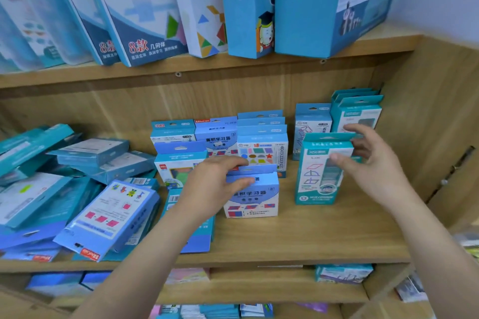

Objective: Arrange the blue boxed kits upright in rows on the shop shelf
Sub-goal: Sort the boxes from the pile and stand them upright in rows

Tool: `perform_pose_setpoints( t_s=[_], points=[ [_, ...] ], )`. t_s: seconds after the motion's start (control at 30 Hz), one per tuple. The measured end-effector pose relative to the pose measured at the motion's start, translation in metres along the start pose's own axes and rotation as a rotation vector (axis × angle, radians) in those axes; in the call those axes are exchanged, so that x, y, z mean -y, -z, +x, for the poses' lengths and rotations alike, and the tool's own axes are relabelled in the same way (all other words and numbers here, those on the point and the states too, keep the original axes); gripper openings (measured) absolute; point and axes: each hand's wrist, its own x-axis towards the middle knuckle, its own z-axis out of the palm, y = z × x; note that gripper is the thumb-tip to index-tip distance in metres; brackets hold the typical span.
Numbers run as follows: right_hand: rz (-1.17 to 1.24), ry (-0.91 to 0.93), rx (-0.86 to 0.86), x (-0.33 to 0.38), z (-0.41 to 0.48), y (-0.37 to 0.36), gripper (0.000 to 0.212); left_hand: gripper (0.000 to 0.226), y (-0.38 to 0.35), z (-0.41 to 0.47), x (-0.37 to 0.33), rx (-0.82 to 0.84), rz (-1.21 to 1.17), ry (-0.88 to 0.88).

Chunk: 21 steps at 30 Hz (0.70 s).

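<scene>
Left hand (217,184) pinched the top edge of a blue boxed kit (252,198), thumb on the front face and fingers over the hang tab behind. That kit stood upright near the middle of the wooden shelf (324,238), in front of the other rows. Right hand (373,163) was spread at the upper right corner of a teal boxed kit (322,173), thumb in front and fingers behind. Motion blur hid whether it actually gripped the box. The teal kit stood upright just to the right of the blue one, apart from it.

Behind them, rows of upright kits (261,149) lined the back of the shelf, and more teal kits (356,114) stood at the far right against the side panel. On the left of the same shelf a heap of kits (103,211) lay flat and tilted across one another. Large blue boxes (145,10) leaned on the shelf above.
</scene>
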Motion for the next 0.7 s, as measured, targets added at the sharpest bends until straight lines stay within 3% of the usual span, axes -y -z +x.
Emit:
perform_pose_setpoints(
  t_s=[0.07,0.17,0.23,0.33,0.4,0.7],
  points=[
    [0.179,-0.029,0.021,-0.004,0.001,-0.004,0.054,0.055,0.002,-0.002,0.006,0.09,-0.035,0.025],
    [0.363,-0.059,0.015,-0.01,0.005,-0.012,0.036,0.061,0.001,-0.002,0.012,0.14,-0.03,0.045],
    [0.402,-0.055,0.001,-0.013,0.008,-0.016,0.025,0.057,0.01,0.002,0.013,0.017,-0.082,0.04],
    [0.422,-0.048,-0.004,-0.017,0.013,-0.018,0.023,0.056,0.046,0.021,0.022,-0.33,-0.228,0.052],
    [0.443,-0.037,0.009,-0.02,0.017,-0.019,0.023,0.055,0.073,0.036,0.033,-0.458,-0.183,0.056],
    [0.44,-0.028,0.1,-0.028,0.033,-0.03,0.027,0.053,0.092,0.083,0.059,-0.408,-0.073,0.076]
  ],
)
